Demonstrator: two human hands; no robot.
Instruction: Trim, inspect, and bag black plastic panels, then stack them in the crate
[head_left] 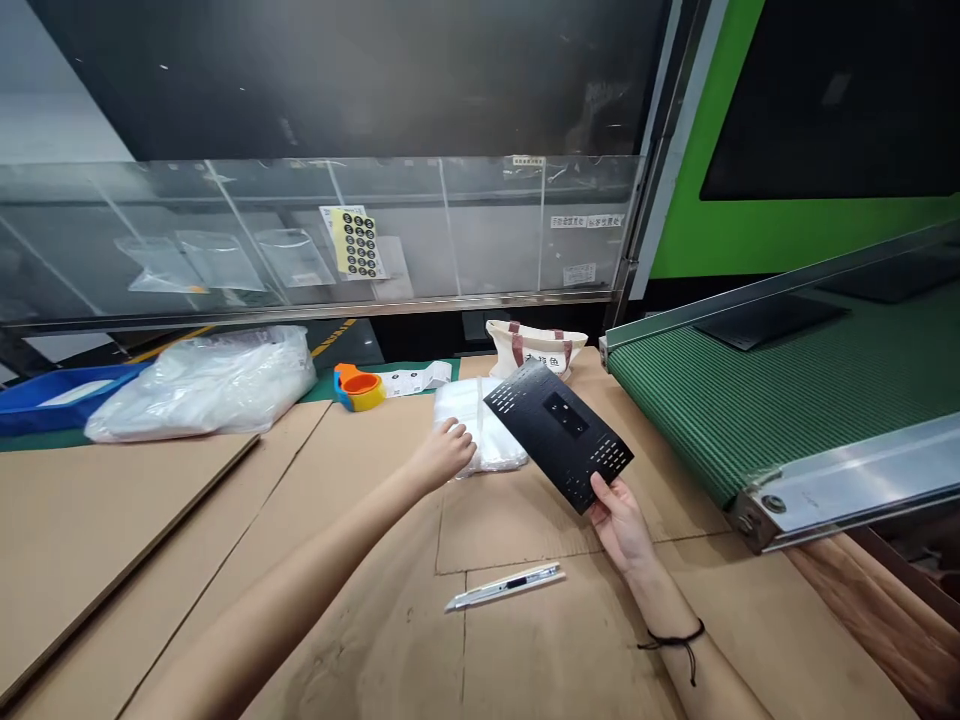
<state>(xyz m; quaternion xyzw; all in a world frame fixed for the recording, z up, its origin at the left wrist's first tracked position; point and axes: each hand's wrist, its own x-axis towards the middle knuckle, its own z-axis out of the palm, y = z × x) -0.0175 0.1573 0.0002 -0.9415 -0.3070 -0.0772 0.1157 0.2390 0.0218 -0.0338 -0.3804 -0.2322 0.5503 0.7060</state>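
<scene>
A thin black panel [551, 430] with rows of slots and small holes is held up at a slant by its lower corner in my right hand [619, 522], thumb on the front face. My left hand [444, 455] is closed, its fingers curled at the left edge of a stack of clear plastic bags [499, 450]; whether a bag is pinched in them is hidden. Part of the stack lies behind the panel. Nearer to me, a silver utility knife [504, 588] rests on the cardboard-covered table [375, 630].
A green conveyor belt [690, 400] on the right carries a dark flat panel [769, 320]. Behind the bags stand a cloth bag [525, 345] and an orange-and-yellow tape dispenser [360, 388]. A bulky plastic bag [217, 385] and blue tray [45, 395] lie left.
</scene>
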